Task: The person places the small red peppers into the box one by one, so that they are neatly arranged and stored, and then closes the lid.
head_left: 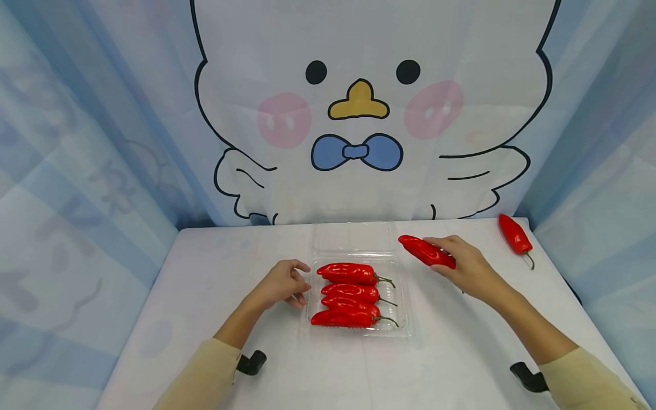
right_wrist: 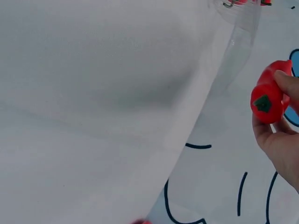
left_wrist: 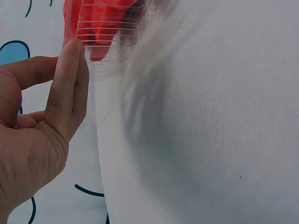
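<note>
My right hand (head_left: pixel 468 266) grips a red chili pepper (head_left: pixel 422 249) above the table, to the right of a clear plastic box (head_left: pixel 405 310). In the right wrist view this pepper (right_wrist: pixel 268 100) shows its green stem end, with my thumb and fingers on either side. Several red peppers (head_left: pixel 348 318) lie side by side in the box, stems to the right. My left hand (head_left: pixel 284 283) is at the box's left edge with loosely bent fingers. In the left wrist view its fingertips reach the ribbed wall of the box (left_wrist: pixel 105 39); whether they press on it I cannot tell.
The box's clear lid (head_left: pixel 353 238) stands open toward the back. Another red pepper (head_left: pixel 514 234) lies at the table's back right corner. A printed curtain (head_left: pixel 359 193) hangs behind the white table (head_left: pixel 333 370) and along both sides.
</note>
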Motion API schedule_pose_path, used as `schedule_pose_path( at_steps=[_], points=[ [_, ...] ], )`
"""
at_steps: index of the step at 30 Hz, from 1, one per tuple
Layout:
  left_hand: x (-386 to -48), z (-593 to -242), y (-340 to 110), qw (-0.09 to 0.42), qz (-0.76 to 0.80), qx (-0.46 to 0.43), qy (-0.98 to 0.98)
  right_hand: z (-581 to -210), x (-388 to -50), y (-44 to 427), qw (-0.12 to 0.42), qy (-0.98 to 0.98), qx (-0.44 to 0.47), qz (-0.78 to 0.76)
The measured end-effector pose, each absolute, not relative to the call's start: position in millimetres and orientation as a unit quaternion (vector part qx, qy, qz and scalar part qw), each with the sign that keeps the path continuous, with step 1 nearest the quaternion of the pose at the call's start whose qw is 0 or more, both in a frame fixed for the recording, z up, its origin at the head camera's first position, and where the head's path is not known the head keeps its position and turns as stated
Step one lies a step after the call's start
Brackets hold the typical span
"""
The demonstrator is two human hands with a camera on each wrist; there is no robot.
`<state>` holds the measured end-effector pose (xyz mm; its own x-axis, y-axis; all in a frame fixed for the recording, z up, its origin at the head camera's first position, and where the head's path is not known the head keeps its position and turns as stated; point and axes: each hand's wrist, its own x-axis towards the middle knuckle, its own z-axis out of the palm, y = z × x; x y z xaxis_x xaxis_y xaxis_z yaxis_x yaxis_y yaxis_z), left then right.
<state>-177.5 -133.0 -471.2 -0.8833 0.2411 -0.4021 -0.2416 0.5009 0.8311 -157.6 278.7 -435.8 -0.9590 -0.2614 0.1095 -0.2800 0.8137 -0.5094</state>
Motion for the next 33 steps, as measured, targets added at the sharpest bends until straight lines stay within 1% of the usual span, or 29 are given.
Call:
schedule_pose_path(
  at_steps=[24,33],
  points=[
    [-178,-471,-132,0.243,0.496,-0.003,0.833,-422,-164,225,0.001,-0.932,0.252,0.259],
    [-178,-470,-133,0.245,0.504,-0.006,0.828,-420,-165,206,-0.015,-0.928,0.269,0.258]
  ],
)
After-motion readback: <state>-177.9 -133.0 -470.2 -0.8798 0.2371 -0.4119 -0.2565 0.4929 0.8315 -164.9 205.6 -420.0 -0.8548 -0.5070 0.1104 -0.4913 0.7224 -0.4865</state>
